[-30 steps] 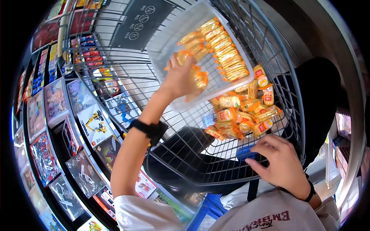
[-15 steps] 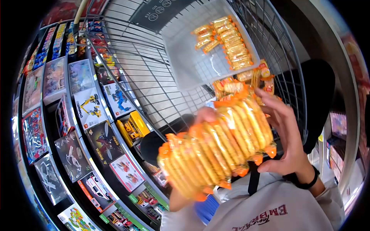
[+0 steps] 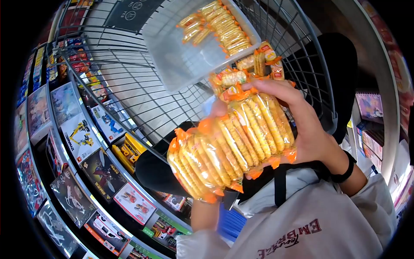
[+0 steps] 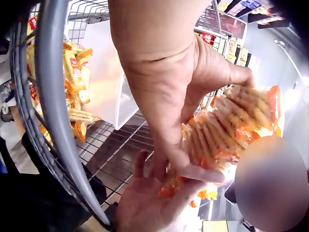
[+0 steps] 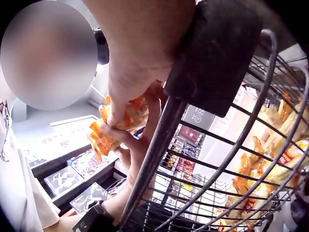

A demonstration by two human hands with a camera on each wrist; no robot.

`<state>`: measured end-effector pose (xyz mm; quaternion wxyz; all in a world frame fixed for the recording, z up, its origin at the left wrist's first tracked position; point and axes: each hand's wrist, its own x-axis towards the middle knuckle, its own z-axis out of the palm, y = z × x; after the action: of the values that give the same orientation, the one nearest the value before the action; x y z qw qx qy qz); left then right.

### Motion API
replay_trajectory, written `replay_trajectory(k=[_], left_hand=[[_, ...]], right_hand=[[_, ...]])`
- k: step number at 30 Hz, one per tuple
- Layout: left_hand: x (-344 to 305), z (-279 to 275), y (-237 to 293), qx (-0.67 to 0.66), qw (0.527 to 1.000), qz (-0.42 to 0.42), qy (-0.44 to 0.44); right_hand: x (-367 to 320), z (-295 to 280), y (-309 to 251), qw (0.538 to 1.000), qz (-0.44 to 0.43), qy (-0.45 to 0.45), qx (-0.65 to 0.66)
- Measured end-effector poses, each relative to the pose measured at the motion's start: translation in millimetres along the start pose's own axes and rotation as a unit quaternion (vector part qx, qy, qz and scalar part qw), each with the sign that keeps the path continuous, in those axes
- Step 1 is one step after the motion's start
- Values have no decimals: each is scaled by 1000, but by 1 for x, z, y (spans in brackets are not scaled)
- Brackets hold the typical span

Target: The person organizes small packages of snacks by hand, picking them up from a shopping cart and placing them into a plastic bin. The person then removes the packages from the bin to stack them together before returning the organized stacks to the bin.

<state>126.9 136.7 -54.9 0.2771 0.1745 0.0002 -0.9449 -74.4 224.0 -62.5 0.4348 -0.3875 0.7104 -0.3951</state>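
In front of the torso, a row of clear-and-orange wrapped biscuits (image 3: 233,146) is held on edge, pressed side by side. My left hand (image 4: 164,106) grips the row, its thumb and fingers spread along it; in the head view the packs hide most of this hand. My right hand (image 3: 308,125) curls round the row's right end, fingers over the top. Beyond, a translucent plastic bin (image 3: 166,64) holds a long row of the same biscuits (image 3: 233,36) and a shorter row beside it. Loose packs (image 3: 230,77) lie in the cart near the bin.
The wire shopping cart (image 3: 114,71) surrounds the bin, its rim between the body and the loose packs. Shelves with boxed toys (image 3: 79,134) run along the left. A grey curved metal edge (image 3: 390,108) stands at the right.
The left hand has come from inside the bin to the body with a row of biscuits. The right hand, earlier holding nothing above the cart's rim, now clasps the row's right end.
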Motion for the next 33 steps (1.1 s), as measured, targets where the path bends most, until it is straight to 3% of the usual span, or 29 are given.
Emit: replay_trajectory(k=[11,21,33], left_hand=[[-6,2,3,0,1000,-1,8],[-10,-5,7,-2,1000,9,-3],[-14,-10,8,-28,999,10,-14]], right_hand=[[-4,-4,1,999,40,14,-6],[-5,3,1,997,-43,-33,46],[-1,5,3,998,-32,-47,31]])
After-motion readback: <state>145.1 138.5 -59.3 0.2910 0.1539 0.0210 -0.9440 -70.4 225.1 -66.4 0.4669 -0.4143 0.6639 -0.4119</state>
